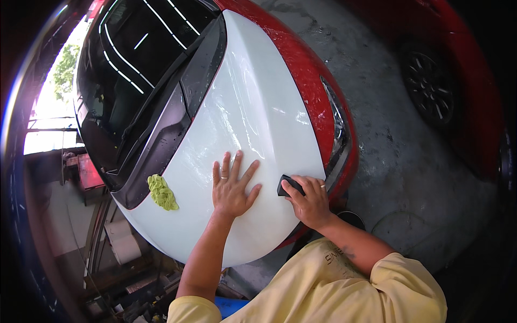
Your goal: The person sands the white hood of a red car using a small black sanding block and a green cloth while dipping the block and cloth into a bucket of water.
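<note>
A white car hood (247,102) spreads out in front of me, shiny and streaked as if wet. My left hand (231,185) lies flat on it near the middle, fingers spread, holding nothing. By the hood's right edge, my right hand (309,199) grips a black block (291,185) and presses it to the white surface. Its underside is hidden. To the left of my left hand, a crumpled yellow-green cloth (162,192) rests on the hood near the windshield cowl.
Beyond the hood's right edge are the red fender (301,75) and headlight (338,126). The windshield (134,59) and wiper (153,102) lie left. Another red car (463,70) stands at far right across the grey floor (388,156). Cluttered shelving (124,280) fills the lower left.
</note>
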Demonstrator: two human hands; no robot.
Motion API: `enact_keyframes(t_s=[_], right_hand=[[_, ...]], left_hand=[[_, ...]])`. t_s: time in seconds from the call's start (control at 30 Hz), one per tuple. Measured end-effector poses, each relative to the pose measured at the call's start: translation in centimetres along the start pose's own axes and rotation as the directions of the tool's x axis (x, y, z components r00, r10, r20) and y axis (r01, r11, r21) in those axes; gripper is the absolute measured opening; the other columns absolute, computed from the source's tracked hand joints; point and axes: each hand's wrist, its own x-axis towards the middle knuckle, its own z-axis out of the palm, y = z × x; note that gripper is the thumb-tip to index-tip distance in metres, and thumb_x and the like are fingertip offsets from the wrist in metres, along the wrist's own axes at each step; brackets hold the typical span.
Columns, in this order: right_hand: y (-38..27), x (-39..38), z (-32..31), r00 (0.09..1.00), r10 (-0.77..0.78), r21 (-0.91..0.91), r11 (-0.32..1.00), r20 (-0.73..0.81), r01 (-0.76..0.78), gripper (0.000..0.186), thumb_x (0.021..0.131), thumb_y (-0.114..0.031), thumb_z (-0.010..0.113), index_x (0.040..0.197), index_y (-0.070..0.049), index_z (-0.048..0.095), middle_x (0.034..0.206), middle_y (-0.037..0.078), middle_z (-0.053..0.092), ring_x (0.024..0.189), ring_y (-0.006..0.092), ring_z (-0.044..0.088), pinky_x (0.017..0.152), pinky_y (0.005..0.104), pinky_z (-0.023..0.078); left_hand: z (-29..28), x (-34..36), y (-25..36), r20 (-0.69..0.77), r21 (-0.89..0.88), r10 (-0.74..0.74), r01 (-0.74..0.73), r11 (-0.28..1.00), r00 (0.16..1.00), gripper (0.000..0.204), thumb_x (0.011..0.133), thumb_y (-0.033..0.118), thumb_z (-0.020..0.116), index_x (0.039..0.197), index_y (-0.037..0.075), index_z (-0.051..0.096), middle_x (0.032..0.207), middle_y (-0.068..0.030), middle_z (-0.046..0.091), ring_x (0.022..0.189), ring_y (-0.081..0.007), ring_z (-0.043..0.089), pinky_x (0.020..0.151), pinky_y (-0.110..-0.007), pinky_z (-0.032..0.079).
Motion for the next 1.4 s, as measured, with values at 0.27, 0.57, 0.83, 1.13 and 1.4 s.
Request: enact_keyframes(t_s=[0.27, 0.57, 0.83, 1.13, 1.4], right_hand=[[4.5, -0.4, -5.2, 0.987, 0.159, 0.109, 0.981, 0.034, -0.162, 0.06, 0.091, -0.013, 0.083, 0.149, -0.012, 0.066, 0.136, 0.015, 0.066, 0.119, 0.0361, 0.063, 0.099, 0.0507, 0.047], [4.5, -2.1, -7.4, 0.982, 0.179, 0.182, 0.966, 0.053, -0.186, 0.058, 0.094, -0.011, 0.081, 0.149, -0.006, 0.064, 0.136, 0.019, 0.065, 0.116, 0.0405, 0.062, 0.102, 0.0522, 0.049], [5.0, -1.2, -8.3, 0.975, 0.182, 0.143, 0.969, 0.125, -0.2, 0.061, 0.091, -0.006, 0.082, 0.149, -0.004, 0.063, 0.133, 0.02, 0.065, 0.116, 0.0393, 0.062, 0.103, 0.0501, 0.049], [5.9, 0.3, -9.3, 0.969, 0.237, 0.235, 0.94, 0.069, -0.247, 0.057, 0.094, -0.008, 0.079, 0.148, -0.001, 0.062, 0.134, 0.021, 0.063, 0.119, 0.0406, 0.06, 0.105, 0.0504, 0.049], [8.1, -2.7, -11.4, 0.949, 0.314, 0.178, 0.932, 0.035, -0.316, 0.051, 0.101, -0.013, 0.076, 0.148, 0.002, 0.061, 0.137, 0.022, 0.063, 0.123, 0.0414, 0.059, 0.108, 0.0517, 0.048]], left_hand=[[0.4, 11.1, 2.7, -0.115, 0.004, -0.084, 0.085, 0.996, 0.99, 0.088, 0.113, 0.055, 0.046, 0.177, 0.002, 0.016, 0.185, -0.0223, 0.018, 0.172, -0.0427, 0.008, 0.134, -0.067, 0.002], [-4.4, 28.3, -1.2, -0.278, -0.137, -0.209, 0.177, 0.975, 0.937, 0.09, 0.114, 0.056, 0.042, 0.176, -0.001, 0.014, 0.185, -0.0213, 0.016, 0.173, -0.0333, 0.009, 0.14, -0.05, 0.005], [0.2, 17.0, 5.3, -0.23, -0.225, -0.184, 0.132, 0.965, 0.956, 0.083, 0.113, 0.038, 0.051, 0.174, -0.005, 0.018, 0.183, -0.0267, 0.019, 0.171, -0.0418, 0.015, 0.138, -0.056, 0.013], [1.4, 10.2, 9.7, -0.149, -0.214, -0.236, 0.202, 0.956, 0.96, 0.093, 0.11, 0.044, 0.059, 0.173, -0.009, 0.016, 0.183, -0.03, 0.014, 0.171, -0.0462, 0.01, 0.137, -0.057, 0.012], [-4.7, 30.8, 1.0, -0.255, -0.18, -0.271, 0.23, 0.956, 0.928, 0.103, 0.109, 0.068, 0.05, 0.175, -0.005, 0.017, 0.184, -0.0268, 0.015, 0.172, -0.04, 0.009, 0.139, -0.049, 0.011]])
